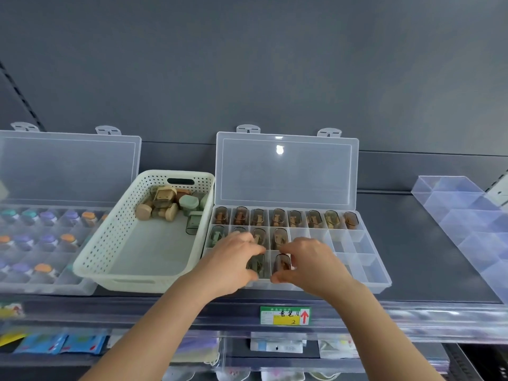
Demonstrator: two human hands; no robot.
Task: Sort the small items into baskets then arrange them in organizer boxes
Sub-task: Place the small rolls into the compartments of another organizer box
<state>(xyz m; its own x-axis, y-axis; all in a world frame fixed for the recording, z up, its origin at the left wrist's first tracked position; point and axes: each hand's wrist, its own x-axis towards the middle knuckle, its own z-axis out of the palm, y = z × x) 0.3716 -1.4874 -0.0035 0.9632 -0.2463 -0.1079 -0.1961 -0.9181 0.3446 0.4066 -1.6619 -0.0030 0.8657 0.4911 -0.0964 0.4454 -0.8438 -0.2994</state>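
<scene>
A clear organizer box [368, 259] lies open on the shelf, its lid propped against the back wall. Small sharpeners with dark clear caps fill its back row and part of the middle row. My left hand [233, 257] pinches a green-toned sharpener [255, 264] in a front-row compartment. My right hand [308, 262] pinches a brown sharpener [283, 262] in the compartment beside it. A white perforated basket [115, 243] to the left holds several tan and green sharpeners [167, 204] at its far end.
A second open organizer box [41, 243] at far left holds small items with orange, purple and teal tops. A clear divided tray [467, 215] sits at the right. A green and yellow price label [286, 315] hangs on the shelf edge. Packaged goods lie on the shelf below.
</scene>
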